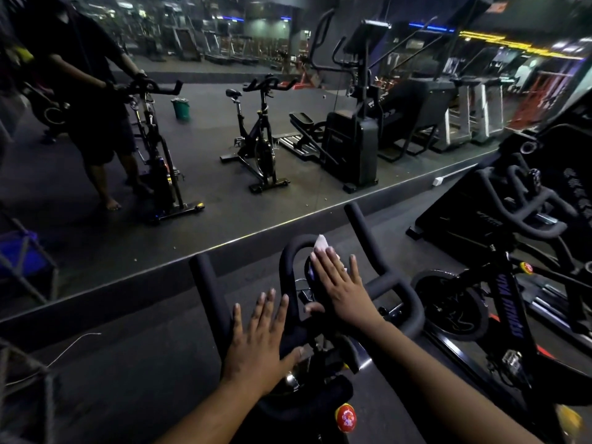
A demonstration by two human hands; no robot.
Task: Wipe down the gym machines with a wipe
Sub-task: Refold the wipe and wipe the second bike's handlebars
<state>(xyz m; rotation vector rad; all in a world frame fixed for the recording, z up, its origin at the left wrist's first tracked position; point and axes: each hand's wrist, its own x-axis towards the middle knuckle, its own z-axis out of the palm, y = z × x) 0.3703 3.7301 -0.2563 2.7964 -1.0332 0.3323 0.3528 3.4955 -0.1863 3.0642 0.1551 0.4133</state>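
Two bare forearms are seen reaching forward from the bottom edge toward the handlebars (352,283) of a black spin bike. A red round knob (346,418) is seen low on the bike's frame, just below the arms. The left hand (259,341) is laid flat on the left part of the handlebars, its fingers straight and spread, with nothing held. The right hand (342,286) is pressed flat, fingers extended, on a white wipe (321,244), which is pinned against the central loop of the handlebars; only a corner of the wipe is shown beyond the fingertips, at the top of the loop. A second spin bike (499,283) is placed just beside on the right, with dark foam bars of its own. A large wall mirror (224,139) is met at the floor ahead; reflected in it are a person in dark clothes at a bike, another bike (259,136), a green bucket (181,108) on the floor, and a stepper machine (355,136).
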